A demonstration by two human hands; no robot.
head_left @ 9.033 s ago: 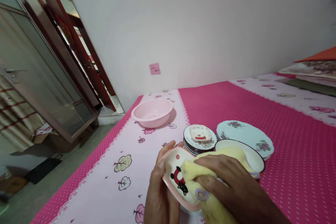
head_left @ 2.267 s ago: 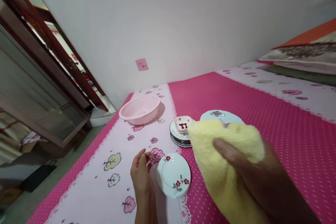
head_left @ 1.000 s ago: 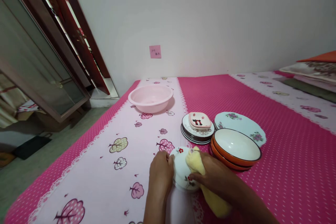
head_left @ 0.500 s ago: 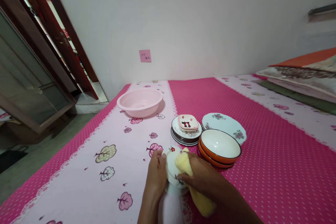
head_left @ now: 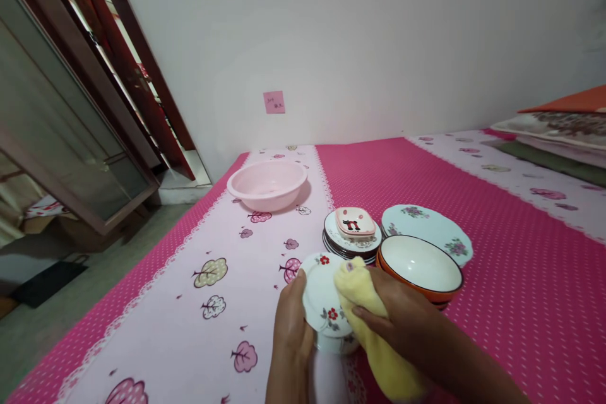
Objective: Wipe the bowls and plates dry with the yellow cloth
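My left hand (head_left: pixel 293 309) grips the left edge of a small white plate (head_left: pixel 319 290) with red flowers, tilted up toward me. In my right hand (head_left: pixel 391 303) a yellow cloth (head_left: pixel 362 293) is bunched and pressed on the plate's right side. Below the plate, part of another white dish (head_left: pixel 331 344) shows; most of it is hidden. Just beyond stands a stack of dark-rimmed plates (head_left: pixel 331 227) topped by square pink dishes (head_left: pixel 355 221) with an animal picture. Orange bowls (head_left: pixel 421 265), white inside, are stacked beside my right hand.
A large pale oval plate (head_left: pixel 430 218) with purple flowers lies behind the bowls. Toward the wall sits a pink basin (head_left: pixel 267 186). Folded bedding (head_left: pixel 568 132) is piled at the far right. A pink patterned cloth (head_left: pixel 189 328) covers the surface; its left edge drops to the floor.
The view has turned slightly left, so things sit further right. The plate is lifted and tilted more, showing more of its face, and the cloth has shifted to its right edge.
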